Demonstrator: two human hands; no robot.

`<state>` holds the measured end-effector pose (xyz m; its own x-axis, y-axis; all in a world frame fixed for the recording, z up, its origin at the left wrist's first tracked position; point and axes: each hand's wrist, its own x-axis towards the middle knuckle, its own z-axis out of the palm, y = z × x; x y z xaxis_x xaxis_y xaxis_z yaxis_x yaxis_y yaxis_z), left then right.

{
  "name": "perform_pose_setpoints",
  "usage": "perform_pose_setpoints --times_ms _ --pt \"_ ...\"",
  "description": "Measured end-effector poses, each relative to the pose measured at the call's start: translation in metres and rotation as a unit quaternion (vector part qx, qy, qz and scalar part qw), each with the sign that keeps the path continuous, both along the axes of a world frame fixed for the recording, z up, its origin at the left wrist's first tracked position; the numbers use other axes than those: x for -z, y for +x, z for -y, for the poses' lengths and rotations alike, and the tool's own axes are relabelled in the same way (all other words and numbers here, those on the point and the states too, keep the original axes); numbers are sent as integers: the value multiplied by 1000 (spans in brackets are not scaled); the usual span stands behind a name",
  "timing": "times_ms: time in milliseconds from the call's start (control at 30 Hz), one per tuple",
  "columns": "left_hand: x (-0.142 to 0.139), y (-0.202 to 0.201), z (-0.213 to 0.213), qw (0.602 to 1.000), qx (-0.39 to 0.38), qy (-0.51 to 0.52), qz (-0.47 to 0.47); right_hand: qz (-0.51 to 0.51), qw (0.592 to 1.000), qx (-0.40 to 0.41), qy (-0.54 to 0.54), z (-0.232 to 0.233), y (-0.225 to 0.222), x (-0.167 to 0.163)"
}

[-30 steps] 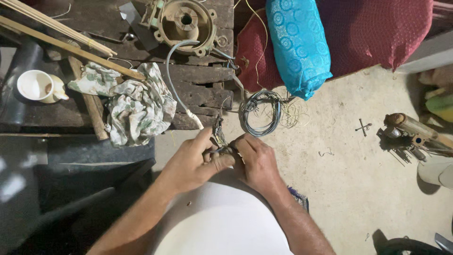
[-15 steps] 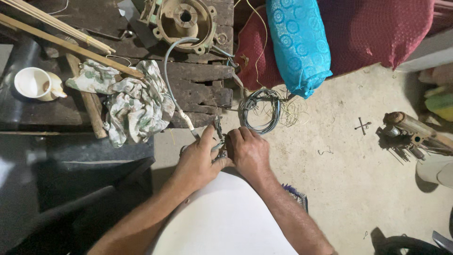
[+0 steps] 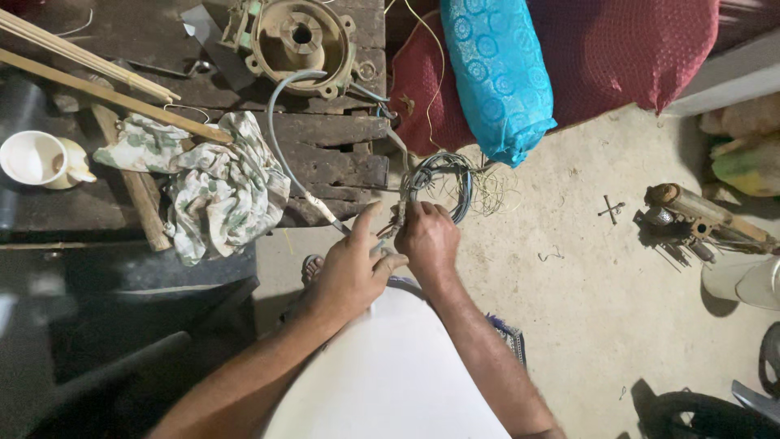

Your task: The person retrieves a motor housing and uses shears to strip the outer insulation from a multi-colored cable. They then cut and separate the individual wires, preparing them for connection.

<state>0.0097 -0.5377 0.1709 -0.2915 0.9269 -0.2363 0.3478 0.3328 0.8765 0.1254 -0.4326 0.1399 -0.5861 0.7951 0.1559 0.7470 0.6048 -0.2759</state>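
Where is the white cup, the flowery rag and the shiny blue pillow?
white cup (image 3: 32, 158): head view, on its pale inside.
flowery rag (image 3: 223, 195): head view, middle of the crumpled cloth.
blue pillow (image 3: 496, 73): head view, middle of its patterned cover.

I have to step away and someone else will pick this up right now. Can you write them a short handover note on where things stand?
Left hand: thumb raised, fingers closed near a small tool; exact grip unclear.
Right hand: closed on the cable end, beside the left hand.
Grey cable loops from the rusty motor housing on the wooden bench to the hands.
Wire coil lies on the floor just beyond.
Done: cable end in hand. Left: work on that end, unfinished.
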Motion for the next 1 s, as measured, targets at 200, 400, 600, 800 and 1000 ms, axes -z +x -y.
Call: perform_pose_setpoints --times_ms 200,400,600,800,1000 --pt "-3 6 -2 995 -18 78 56 -3 981 100 -168 -23 1 0" --pt "8 -3 0 952 -85 175 237 -208 874 197 -393 -32 7 -1" --pt "18 -12 10 913 -182 150 334 -302 847 187 -395 -23 15 5" --pt "-1 -25 18 966 -65 78 239 -345 889 118 -276 -11 32 7" --pt "-15 -23 28 987 -20 122 98 -336 910 70 -234 -1 36 5"
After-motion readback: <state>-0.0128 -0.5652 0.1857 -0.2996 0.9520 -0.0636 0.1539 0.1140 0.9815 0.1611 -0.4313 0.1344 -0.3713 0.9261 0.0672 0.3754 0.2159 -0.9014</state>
